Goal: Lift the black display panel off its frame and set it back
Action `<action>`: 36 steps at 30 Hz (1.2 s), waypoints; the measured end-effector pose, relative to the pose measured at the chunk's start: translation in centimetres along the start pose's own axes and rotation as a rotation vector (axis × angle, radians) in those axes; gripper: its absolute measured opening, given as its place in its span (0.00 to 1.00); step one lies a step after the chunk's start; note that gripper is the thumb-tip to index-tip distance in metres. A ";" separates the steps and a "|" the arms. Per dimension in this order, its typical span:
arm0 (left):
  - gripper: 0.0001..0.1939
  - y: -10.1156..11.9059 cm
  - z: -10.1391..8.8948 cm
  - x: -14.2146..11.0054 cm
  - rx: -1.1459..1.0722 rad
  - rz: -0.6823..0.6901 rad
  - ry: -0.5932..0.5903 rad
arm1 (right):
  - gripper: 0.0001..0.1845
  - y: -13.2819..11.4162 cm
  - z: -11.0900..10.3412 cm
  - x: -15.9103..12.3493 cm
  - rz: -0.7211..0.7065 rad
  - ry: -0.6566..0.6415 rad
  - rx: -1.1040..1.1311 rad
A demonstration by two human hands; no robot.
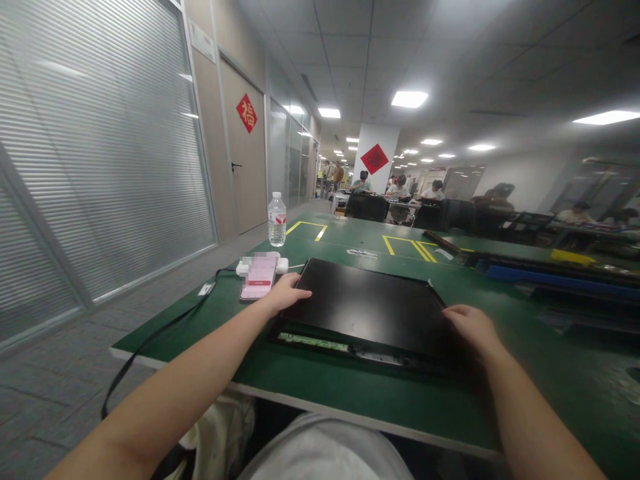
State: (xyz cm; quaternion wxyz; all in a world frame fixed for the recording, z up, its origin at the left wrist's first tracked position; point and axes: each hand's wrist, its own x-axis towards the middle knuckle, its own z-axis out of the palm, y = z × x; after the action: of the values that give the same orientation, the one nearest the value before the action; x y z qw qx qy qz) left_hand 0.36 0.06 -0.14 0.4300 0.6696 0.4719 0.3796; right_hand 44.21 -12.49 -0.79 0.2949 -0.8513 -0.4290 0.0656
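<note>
A flat black screen panel (370, 300) lies in front of me on the green table. My left hand (289, 293) grips its left edge, thumb on top and the other fingers mostly hidden behind the edge. On the opposite side, my right hand (470, 325) is closed on the right edge, its fingertips at the rim. Along the panel's near side runs a dark frame strip (385, 355), with a narrow green circuit board (315, 342) showing in it. Whether the panel is lifted slightly out of the frame I cannot tell.
A phone (259, 277) and a white power strip (245, 265) with a black cable (165, 317) are left of the panel. Behind them stands a water bottle (277, 220). Blue and dark parts (560, 279) lie at right. Several people sit at farther tables.
</note>
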 end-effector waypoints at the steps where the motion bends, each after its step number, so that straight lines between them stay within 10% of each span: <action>1: 0.15 -0.1 0.0 0.1 0.037 0.011 0.005 | 0.12 -0.1 -0.1 0.0 0.004 -0.007 0.003; 36: 0.14 -1.1 -1.2 1.4 0.428 0.172 0.045 | 0.10 0.1 -0.3 0.1 0.032 0.001 0.046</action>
State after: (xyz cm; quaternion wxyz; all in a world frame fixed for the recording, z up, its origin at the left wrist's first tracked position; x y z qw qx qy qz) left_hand -0.66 1.80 -0.59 0.2337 0.7744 0.4925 0.3212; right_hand 44.46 -12.58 -0.62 0.3135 -0.8510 -0.4138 0.0797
